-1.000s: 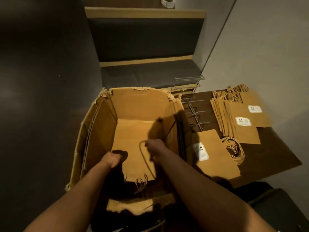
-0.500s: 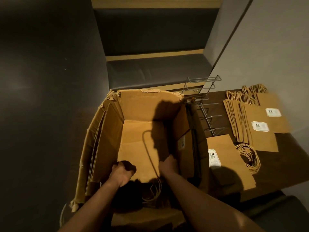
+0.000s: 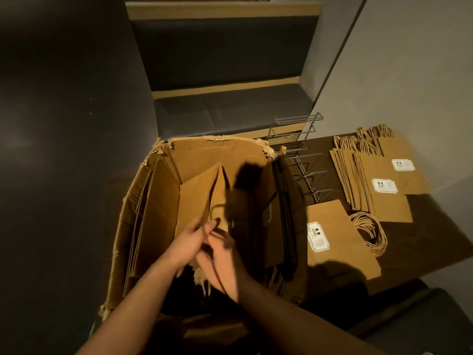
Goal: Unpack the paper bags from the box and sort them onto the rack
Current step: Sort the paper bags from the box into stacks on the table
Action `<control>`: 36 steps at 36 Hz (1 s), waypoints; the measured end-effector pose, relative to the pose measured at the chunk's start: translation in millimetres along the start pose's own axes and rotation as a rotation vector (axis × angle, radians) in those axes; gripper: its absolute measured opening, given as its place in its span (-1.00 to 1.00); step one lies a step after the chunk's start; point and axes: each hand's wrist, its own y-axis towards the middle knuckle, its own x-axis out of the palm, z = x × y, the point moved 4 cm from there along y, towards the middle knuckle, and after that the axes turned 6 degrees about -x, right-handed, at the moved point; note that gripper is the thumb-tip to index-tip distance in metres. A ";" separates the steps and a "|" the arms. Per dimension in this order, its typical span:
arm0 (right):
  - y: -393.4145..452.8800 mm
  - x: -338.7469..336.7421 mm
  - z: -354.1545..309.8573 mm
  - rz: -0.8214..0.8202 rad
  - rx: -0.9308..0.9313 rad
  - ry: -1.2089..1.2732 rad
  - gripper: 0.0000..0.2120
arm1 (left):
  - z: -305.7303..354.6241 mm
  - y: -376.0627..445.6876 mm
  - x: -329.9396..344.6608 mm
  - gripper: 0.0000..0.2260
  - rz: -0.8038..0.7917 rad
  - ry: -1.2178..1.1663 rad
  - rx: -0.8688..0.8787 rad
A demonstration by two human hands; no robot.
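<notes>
A folded paper bag stands tilted inside the open cardboard box, its lower end caught between both hands. The left hand has its fingers curled onto the bag's near edge, thumb side up, gripping it. The right hand meets it from the other side, fingers bent around the same end, though how tightly is hard to tell in the dim light. Twisted handles dangle just below the hands. To the right of the right hand, beyond the box wall, a labelled bag lies flat on the dark table. Farther right and away sit stacks of bags, with the wire rack standing between them and the box.
</notes>
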 end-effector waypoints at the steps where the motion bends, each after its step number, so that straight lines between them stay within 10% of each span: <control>1: -1.2 0.3 1.8 -0.052 0.026 0.054 -0.74 | 1.9 0.7 -4.1 -0.48 0.039 0.017 -0.009; 6: 9.8 -8.8 29.8 0.102 0.378 0.513 -0.75 | -7.6 8.6 -14.3 -0.85 0.180 0.397 -0.073; 10: 15.9 -30.6 72.8 0.442 0.655 0.374 -0.78 | -12.9 9.3 -16.9 -0.74 0.315 0.446 -0.049; 13: 14.7 -21.9 96.6 0.243 0.867 0.349 -0.70 | -11.8 -0.1 -15.0 -0.42 0.245 0.396 0.112; 16: 18.7 0.0 83.3 -0.135 0.656 0.209 -0.66 | -9.3 -8.4 -6.6 -0.26 0.147 0.545 0.365; 20: 17.8 16.8 35.9 -0.202 0.205 -0.029 -0.59 | -3.3 -11.6 -4.6 -0.58 0.160 0.518 0.314; 30: 25.3 -2.7 95.1 0.008 0.848 0.175 -0.53 | -18.3 -13.8 -24.3 -0.24 0.239 0.454 0.212; 36: 17.0 -5.4 103.4 0.036 0.849 0.133 -0.57 | -28.1 -10.5 -17.0 -0.11 0.293 0.463 0.305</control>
